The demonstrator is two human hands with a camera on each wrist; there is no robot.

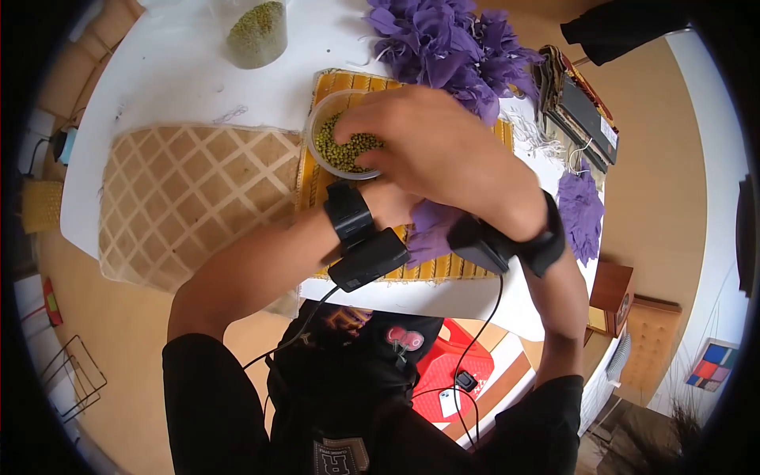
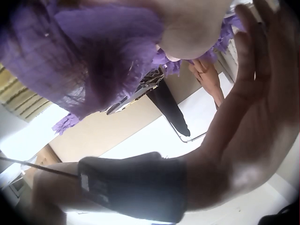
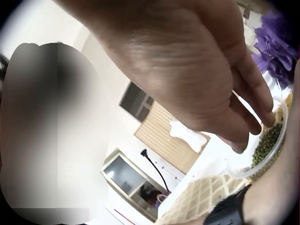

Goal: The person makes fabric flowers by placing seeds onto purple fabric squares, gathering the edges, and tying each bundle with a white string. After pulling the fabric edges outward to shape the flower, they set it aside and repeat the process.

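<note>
Head view: round clear tub [image 1: 309, 150] sits on the yellow striped mat [image 1: 360, 81] on the desk [image 1: 198, 95], mouth up toward the camera. Circular rim, so no long axis and no end to point anywhere. Green beans [image 1: 336, 155] inside.

Right hand [image 1: 455, 154] crosses above the left wrist and reaches over the tub's rim. Its fingers [image 1: 368, 119] bend down at the mouth, thumb and forefinger apart, beans showing between them. Right wrist view agrees: fingers loosely bent, slightly spread, tips at the tub's mouth. No pinch visible; can't tell how deep the tips go or whether they touch beans. Tub lies under the tips, its left side uncovered.

Left hand [image 1: 388, 204] is mostly hidden under the right one, near side of the tub. Can't tell its finger state or whether it grips anything. Purple fabric [image 1: 435, 229] shows just beside it, and fills much of the left wrist view.

Around: beige lattice cloth [image 1: 190, 190] to the left of the tub, second clear container [image 1: 267, 49] with green contents at the far left, purple flowers [image 1: 443, 47] beyond the mat, stacked books [image 1: 584, 119] to the right.
</note>
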